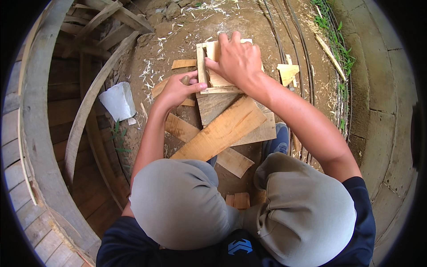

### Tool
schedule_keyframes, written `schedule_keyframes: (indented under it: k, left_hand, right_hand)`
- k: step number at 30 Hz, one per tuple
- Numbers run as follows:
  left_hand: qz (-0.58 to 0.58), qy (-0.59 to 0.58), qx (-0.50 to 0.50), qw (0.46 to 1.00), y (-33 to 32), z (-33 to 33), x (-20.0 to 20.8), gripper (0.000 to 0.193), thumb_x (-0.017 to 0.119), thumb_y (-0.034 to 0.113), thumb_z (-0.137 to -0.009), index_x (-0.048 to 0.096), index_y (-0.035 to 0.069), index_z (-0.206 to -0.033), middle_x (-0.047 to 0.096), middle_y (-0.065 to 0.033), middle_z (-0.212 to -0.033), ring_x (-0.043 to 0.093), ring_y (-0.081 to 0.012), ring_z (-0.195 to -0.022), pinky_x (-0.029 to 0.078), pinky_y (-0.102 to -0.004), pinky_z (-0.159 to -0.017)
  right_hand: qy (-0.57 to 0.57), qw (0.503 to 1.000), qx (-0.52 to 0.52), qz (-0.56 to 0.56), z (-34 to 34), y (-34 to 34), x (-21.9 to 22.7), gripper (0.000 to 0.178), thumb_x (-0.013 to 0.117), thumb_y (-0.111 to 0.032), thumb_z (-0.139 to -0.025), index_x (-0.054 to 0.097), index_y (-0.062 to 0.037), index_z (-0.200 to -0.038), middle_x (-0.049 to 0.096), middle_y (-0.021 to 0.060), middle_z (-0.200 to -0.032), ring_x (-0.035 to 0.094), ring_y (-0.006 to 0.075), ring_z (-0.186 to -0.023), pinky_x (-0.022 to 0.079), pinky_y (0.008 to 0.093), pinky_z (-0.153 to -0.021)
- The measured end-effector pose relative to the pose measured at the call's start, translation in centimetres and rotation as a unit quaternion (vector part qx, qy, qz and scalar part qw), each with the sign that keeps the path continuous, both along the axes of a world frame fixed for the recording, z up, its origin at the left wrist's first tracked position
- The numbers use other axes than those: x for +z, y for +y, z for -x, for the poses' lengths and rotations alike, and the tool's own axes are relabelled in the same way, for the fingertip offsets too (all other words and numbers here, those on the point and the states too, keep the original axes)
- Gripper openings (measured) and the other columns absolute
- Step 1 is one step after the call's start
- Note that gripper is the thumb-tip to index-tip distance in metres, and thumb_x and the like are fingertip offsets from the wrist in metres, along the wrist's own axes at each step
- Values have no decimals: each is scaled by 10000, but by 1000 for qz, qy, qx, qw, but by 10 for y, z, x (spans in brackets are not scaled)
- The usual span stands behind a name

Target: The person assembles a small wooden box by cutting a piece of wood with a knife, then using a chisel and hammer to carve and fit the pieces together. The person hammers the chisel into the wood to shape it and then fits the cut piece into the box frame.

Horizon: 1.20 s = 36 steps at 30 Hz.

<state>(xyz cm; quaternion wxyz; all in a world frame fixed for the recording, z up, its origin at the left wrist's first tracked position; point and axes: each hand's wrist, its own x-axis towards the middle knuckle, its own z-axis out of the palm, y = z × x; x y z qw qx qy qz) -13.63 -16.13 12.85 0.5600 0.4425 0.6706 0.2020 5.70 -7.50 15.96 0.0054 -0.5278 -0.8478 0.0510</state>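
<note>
Pale tan wooden frame [209, 71], grey trousers [178, 200], possibly blue shoe [279, 142].

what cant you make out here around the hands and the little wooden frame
Head view:
- Top of the small wooden frame: covered by the right hand.
- Whatever the left hand pinches at the frame's edge: hidden by its fingers.
- Planks nearest the person: hidden behind the knees.

Two bare hands work at twelve o'clock: the left hand [178, 90] and the right hand [238, 60]. One small wooden frame [213, 84] lies under them. About six loose boards [220, 131] fan out toward six o'clock (some overlap, so the count is rough). One white block [118, 101] sits at nine o'clock.
</note>
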Motion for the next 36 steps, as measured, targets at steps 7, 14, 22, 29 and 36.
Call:
schedule_keyframes:
  k: [7,14,22,29,36]
  left_hand:
    - [19,3,-3,1000,1,-5,10,706,858,281,-839,586,37,-1443,728,-79,-1134,658,-144,-1046,478,-317,-962]
    - [-11,-1,-12,1000,-2,1,-7,680,836,391,-842,629,83,-1412,719,-68,-1146,639,-151,-1052,488,-297,-862]
    - [7,24,3,1000,1,-6,7,723,857,343,-826,596,79,-1446,723,-89,-1120,659,-172,-1059,466,-342,-986]
    - [6,18,-2,1000,-1,-3,5,724,860,374,-814,614,81,-1429,722,-90,-1143,650,-162,-1068,477,-322,-934]
    - [4,16,-13,1000,-1,1,4,734,850,447,-806,632,99,-1414,697,-137,-1237,639,-207,-1142,499,-351,-904]
  right_hand:
    - [9,997,-4,-72,-3,2,-6,644,624,-636,-882,626,-56,-1161,658,162,-1087,694,304,-903,552,429,-750]
    - [41,997,-9,-66,-7,16,0,687,628,-679,-845,664,-82,-1185,648,168,-1154,690,328,-930,552,427,-749]
    - [-114,993,1,16,6,13,-4,766,572,-682,-888,591,-80,-1362,609,163,-1240,678,295,-965,535,471,-654]
    - [-274,957,86,32,12,13,8,870,474,-707,-970,308,-152,-1619,556,170,-1421,685,230,-1043,572,386,-759]
    - [-33,989,107,97,-35,65,-4,672,508,-515,-1027,368,-180,-1593,448,211,-1526,499,353,-1354,417,503,-1163]
